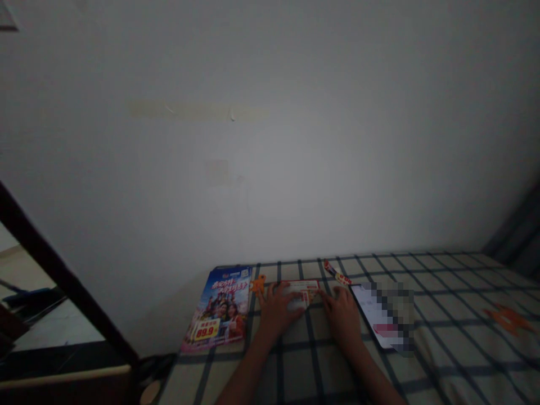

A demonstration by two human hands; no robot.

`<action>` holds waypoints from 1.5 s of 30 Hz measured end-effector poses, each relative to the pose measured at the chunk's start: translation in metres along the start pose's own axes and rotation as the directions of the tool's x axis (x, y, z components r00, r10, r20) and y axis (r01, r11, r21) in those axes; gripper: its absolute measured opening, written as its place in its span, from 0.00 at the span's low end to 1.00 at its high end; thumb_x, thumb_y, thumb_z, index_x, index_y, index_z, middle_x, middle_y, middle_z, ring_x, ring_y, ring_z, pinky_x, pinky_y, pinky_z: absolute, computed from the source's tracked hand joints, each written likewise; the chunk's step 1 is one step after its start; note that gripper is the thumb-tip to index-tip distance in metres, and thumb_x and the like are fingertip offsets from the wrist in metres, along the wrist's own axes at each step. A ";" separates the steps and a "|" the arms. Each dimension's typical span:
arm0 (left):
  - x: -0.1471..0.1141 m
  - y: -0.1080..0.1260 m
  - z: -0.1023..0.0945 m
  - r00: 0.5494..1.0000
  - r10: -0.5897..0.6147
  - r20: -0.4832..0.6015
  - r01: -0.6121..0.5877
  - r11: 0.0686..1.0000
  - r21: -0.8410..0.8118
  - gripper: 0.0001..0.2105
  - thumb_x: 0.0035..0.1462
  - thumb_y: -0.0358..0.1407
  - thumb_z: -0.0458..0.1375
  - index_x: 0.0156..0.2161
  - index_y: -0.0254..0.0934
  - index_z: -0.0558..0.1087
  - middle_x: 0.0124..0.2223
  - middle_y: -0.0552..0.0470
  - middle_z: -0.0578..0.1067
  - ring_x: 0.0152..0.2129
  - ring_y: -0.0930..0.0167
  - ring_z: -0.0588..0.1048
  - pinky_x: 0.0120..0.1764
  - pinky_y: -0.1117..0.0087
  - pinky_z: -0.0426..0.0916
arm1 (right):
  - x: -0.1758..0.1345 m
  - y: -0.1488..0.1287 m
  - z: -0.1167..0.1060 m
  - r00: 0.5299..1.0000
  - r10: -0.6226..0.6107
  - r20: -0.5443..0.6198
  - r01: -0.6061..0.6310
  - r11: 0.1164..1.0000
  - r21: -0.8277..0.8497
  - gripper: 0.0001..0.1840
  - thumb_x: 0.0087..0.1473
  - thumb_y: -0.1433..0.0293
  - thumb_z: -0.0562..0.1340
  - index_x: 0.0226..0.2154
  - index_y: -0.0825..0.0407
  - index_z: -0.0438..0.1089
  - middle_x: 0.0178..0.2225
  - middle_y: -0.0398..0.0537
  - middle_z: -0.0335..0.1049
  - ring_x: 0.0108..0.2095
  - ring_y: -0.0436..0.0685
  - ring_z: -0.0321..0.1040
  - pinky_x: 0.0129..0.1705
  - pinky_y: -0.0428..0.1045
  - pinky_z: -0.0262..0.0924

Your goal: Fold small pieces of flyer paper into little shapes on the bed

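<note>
Lying splayed over the sheet's left part, low in the middle of the frame, the left hand has its fingers spread apart. The right hand, well apart from it, has curled fingers at the right edge of the printed sheet; whether they pinch the paper I cannot tell. Left of the hands, toward the lower left, lies a stack of colourful leaflets. Just right of the right hand is a phone with a lit screen, partly blurred out, and above it a narrow red-and-yellow strip. All lie on a checked cloth across the lower frame. A pale wall fills the upper frame; a dark slanting bar crosses the left.
</note>
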State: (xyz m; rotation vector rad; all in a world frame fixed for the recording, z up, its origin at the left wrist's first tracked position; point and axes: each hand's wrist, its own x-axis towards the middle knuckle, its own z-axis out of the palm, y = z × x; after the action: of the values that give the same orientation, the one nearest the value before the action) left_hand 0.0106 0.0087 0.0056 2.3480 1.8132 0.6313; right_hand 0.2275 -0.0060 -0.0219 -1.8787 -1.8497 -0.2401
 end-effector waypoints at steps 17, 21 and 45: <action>-0.007 0.001 -0.004 0.997 0.073 -0.030 -0.074 0.997 -0.009 0.20 0.55 0.58 0.61 0.53 0.69 0.73 0.64 0.56 0.68 0.62 0.50 0.59 0.60 0.30 0.37 | 0.002 0.006 0.006 0.992 -0.065 -0.105 0.066 0.998 0.006 0.22 0.60 0.71 0.55 0.53 0.41 0.73 0.52 0.55 0.66 0.54 0.63 0.62 0.53 0.57 0.62; -0.007 0.002 -0.005 0.996 0.087 -0.022 -0.087 0.996 -0.018 0.20 0.54 0.57 0.62 0.53 0.67 0.74 0.63 0.55 0.68 0.61 0.51 0.58 0.61 0.31 0.37 | 0.002 0.005 0.003 0.991 -0.119 -0.053 0.123 0.989 0.078 0.19 0.60 0.70 0.57 0.49 0.38 0.76 0.51 0.53 0.68 0.55 0.64 0.61 0.53 0.59 0.61; -0.009 0.004 -0.008 0.999 0.029 0.039 -0.029 1.000 0.002 0.16 0.60 0.50 0.59 0.53 0.69 0.73 0.64 0.57 0.67 0.62 0.49 0.57 0.59 0.26 0.27 | 0.008 -0.028 -0.024 0.987 0.122 0.105 -0.130 0.988 0.077 0.11 0.57 0.61 0.62 0.41 0.41 0.79 0.52 0.51 0.70 0.60 0.67 0.57 0.57 0.58 0.54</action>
State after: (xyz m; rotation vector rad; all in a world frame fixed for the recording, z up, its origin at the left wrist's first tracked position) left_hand 0.0098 -0.0020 0.0123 2.3754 1.7678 0.5824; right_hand 0.2060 -0.0111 0.0086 -1.9730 -1.7674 -0.0250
